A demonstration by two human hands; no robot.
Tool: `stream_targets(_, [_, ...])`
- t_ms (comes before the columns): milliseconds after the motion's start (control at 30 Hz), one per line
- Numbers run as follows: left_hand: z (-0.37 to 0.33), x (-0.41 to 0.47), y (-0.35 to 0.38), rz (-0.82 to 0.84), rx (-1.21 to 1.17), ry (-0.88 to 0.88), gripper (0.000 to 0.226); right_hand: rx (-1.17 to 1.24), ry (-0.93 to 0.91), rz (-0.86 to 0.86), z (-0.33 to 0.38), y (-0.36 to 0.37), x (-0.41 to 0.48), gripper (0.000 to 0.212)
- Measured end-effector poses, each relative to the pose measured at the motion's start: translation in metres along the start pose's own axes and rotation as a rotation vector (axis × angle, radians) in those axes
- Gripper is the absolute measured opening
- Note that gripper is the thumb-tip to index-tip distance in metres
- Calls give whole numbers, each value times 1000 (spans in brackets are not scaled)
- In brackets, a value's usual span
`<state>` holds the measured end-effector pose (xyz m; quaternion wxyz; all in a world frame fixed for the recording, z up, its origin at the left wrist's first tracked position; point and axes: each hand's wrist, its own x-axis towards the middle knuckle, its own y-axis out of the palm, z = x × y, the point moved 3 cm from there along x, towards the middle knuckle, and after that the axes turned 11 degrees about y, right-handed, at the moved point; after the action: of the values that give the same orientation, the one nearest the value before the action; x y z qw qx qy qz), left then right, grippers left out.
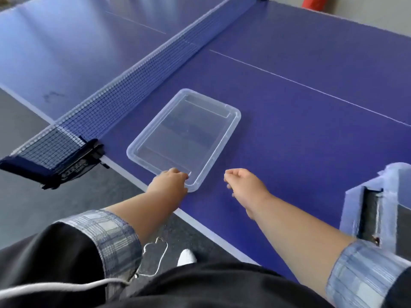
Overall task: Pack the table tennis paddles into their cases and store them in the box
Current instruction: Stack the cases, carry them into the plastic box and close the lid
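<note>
While no paddle or case is lying loose around the clear lid on the table, the left hand is gripping its near corner. The right hand is hanging just right of the lid, loosely curled and holding nothing. Further right, the box is showing something dark inside, so packing seems nearly done; closing is probably left.

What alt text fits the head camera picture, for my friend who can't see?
A person's left hand holds the near corner of a clear plastic tray on a blue table tennis table; the right hand beside it holds nothing.
</note>
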<state>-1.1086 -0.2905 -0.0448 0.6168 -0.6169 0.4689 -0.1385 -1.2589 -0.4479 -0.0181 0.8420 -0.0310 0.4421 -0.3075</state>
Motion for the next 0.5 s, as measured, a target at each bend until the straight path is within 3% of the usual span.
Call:
stream_targets(100, [25, 15, 18, 69, 117, 129, 46, 53, 200, 90, -3, 51, 23, 44])
stream_targets(233, [32, 33, 32, 56, 255, 321, 43, 234, 389, 151, -3, 90, 46, 38])
stream_targets(367, [32, 41, 31, 66, 400, 528, 44, 380, 479, 134, -1, 111, 50, 21])
stream_targets(500, [21, 37, 12, -4, 408, 623, 45, 557, 490, 189, 1, 115, 38, 17])
